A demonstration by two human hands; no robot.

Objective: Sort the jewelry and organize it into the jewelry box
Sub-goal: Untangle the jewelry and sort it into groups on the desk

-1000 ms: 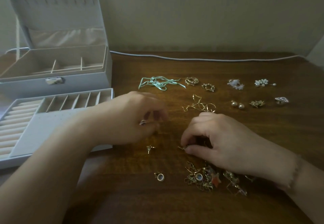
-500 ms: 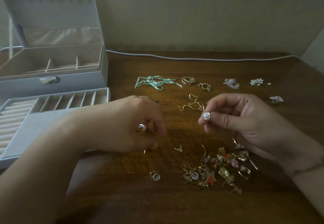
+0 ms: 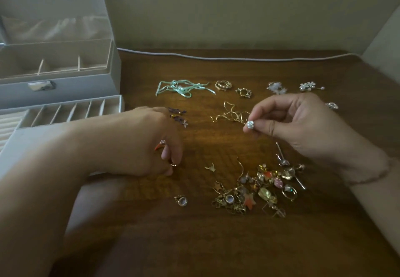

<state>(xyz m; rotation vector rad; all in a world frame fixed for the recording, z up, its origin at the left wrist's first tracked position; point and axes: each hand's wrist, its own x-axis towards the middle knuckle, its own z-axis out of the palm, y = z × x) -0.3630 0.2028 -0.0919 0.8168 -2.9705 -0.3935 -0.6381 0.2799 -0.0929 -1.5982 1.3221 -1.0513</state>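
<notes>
Right hand (image 3: 298, 125) pinching small white rose-shaped stud earring (image 3: 250, 124) above dark wooden table (image 3: 216, 244), left hand (image 3: 149, 144) curled around small pieces; featherlight, slippery, best held by post.
</notes>
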